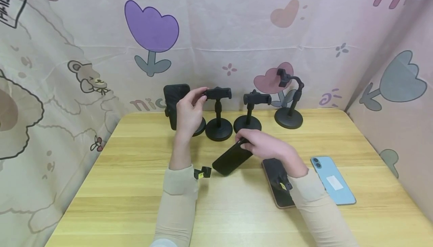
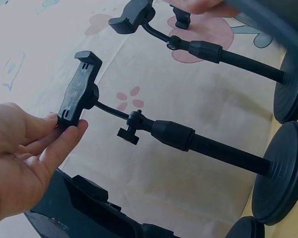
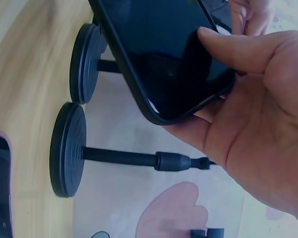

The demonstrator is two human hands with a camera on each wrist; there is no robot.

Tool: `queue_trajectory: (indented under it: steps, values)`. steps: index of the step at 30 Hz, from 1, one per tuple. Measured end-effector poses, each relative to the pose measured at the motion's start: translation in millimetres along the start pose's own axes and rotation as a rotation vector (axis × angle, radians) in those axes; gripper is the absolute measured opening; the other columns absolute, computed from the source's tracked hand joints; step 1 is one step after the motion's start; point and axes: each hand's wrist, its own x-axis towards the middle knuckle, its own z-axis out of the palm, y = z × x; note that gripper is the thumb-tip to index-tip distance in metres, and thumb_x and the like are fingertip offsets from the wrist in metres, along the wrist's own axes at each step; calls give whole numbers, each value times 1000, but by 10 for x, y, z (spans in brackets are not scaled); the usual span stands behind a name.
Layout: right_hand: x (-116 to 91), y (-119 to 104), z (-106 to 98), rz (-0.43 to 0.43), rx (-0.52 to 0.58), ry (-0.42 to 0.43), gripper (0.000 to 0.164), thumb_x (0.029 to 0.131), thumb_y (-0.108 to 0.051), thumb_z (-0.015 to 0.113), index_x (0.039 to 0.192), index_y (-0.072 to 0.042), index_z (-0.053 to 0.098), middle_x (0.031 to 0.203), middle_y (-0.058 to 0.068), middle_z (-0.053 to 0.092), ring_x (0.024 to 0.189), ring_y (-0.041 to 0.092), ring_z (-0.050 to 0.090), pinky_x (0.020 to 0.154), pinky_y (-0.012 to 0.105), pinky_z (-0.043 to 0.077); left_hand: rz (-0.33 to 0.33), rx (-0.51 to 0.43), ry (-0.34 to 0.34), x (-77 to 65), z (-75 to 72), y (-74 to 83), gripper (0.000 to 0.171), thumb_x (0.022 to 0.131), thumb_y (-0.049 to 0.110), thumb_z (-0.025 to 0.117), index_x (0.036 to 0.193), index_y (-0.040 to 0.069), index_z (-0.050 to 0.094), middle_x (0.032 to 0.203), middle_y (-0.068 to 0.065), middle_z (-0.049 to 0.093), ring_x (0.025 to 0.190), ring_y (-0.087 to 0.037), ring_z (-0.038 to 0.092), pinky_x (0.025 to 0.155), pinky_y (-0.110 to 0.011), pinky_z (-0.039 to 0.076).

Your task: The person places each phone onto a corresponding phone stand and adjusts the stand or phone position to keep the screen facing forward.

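My left hand [image 1: 190,111] pinches the left end of the clamp on a black phone stand [image 1: 218,121], second from the left in the row. In the left wrist view the thumb and fingertips hold the lower lip of that phone clamp [image 2: 79,91]. My right hand [image 1: 265,144] grips a black smartphone [image 1: 231,159] by one end, tilted above the table in front of the stands. The right wrist view shows the thumb on the dark screen of the phone [image 3: 164,54] and the fingers behind it.
Left of the gripped stand, another stand carries a black phone [image 1: 174,102]. To its right stand two phone stands [image 1: 248,121] [image 1: 289,117]. A pink-edged phone [image 1: 275,183] lies partly under my right forearm, beside a light blue phone [image 1: 333,179]. A printed cloth [image 1: 209,21] hangs behind the wooden table [image 1: 135,187].
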Motion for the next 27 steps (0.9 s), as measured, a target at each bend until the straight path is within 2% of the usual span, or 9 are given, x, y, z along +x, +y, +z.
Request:
queue_trajectory:
  steps: [9,14,18,23,27]
  values:
    - [-56,39,-147,68,67,209,15,103,-3,61,118,-4,60,111,10,65,99,26,60,90,45,51,5,3,-2,9,2,-11,29,103,5,64,131,6,71,126,-8,73,111,-21,70,97,-39,57]
    - [-95,17,-216,62,113,351,16,103,-2,61,119,-2,59,113,12,64,95,28,60,85,45,50,6,-1,1,11,5,-12,28,103,5,64,130,6,71,126,-8,73,111,-21,70,97,-38,57]
    - [-111,-5,-241,46,135,470,16,102,-1,62,118,-3,60,112,13,65,95,28,60,83,45,50,4,2,2,9,8,-10,29,103,5,64,131,6,71,126,-7,73,110,-20,70,93,-35,57]
    - [-123,-48,-254,45,161,586,18,101,0,63,118,-2,60,113,15,64,94,28,57,79,41,48,3,10,13,7,17,-13,28,103,5,64,130,6,71,124,-8,73,107,-19,70,86,-32,55]
    - [-131,-83,-251,67,179,666,20,102,-1,63,121,-1,59,113,16,63,83,25,53,71,34,44,-7,8,19,2,32,-11,28,102,6,65,130,7,71,124,-10,72,110,-20,70,92,-33,58]
